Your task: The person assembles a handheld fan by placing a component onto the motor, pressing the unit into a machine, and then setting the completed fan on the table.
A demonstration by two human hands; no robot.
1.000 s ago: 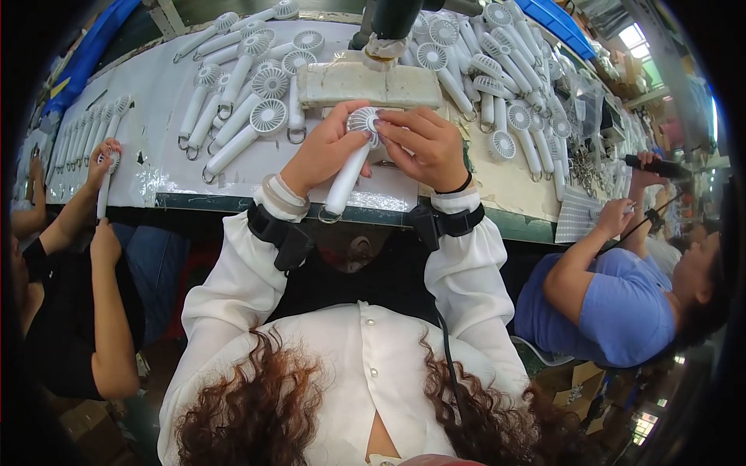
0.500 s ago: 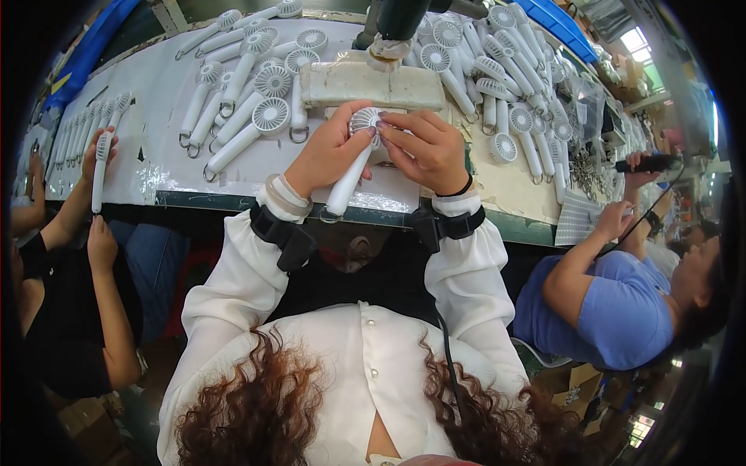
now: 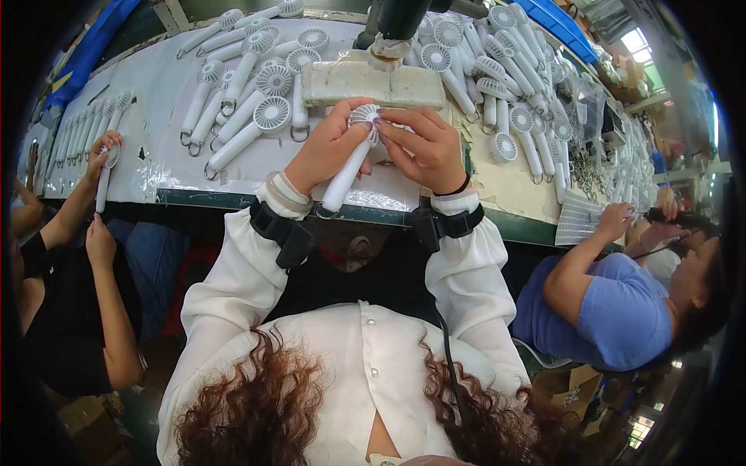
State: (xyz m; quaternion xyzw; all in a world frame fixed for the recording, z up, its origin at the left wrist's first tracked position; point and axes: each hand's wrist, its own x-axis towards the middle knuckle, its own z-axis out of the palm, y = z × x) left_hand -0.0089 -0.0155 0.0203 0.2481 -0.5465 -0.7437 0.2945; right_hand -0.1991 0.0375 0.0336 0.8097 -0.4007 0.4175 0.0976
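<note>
A white handheld fan (image 3: pixel 346 180) is held in front of me at the bench's near edge, its round slatted head up and away and its handle slanting down to the left. My left hand (image 3: pixel 329 146) is closed around the fan just below and beside the head. The bent fingers of my right hand (image 3: pixel 423 146) press together at the right rim of the fan head; whatever small part may be under those fingertips is hidden. A metal ring hangs from the handle's lower end.
Finished-looking white fans (image 3: pixel 272 114) lie in a loose group at left; a larger heap (image 3: pixel 497 66) covers the right. Behind my hands sit a pale padded block (image 3: pixel 373 85) and a dark machine column (image 3: pixel 400 19). Co-workers sit on both sides, one holding a fan (image 3: pixel 104 182).
The fan in my hands has shifted slightly left and down at its handle end. At left, the co-worker's fan has turned; at right, the co-worker's black tool has come down.
</note>
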